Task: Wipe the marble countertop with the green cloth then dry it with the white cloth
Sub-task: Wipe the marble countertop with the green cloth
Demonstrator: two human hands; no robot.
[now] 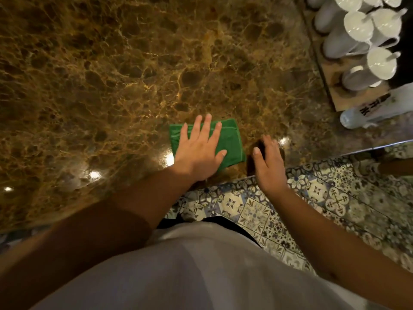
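A folded green cloth [230,142] lies on the brown marble countertop [134,74], close to its near edge. My left hand [200,151] presses flat on the cloth, palm down and fingers spread, covering its left half. My right hand [267,162] rests just to the right of the cloth at the counter's corner, fingers loosely curved on the marble and nothing in it. No white cloth is in view.
Several white mugs [357,27] stand upside down on a wooden tray [339,97] at the far right of the counter. A clear bottle [366,113] with a white label lies beside it. Patterned floor tiles [312,198] show below the counter edge.
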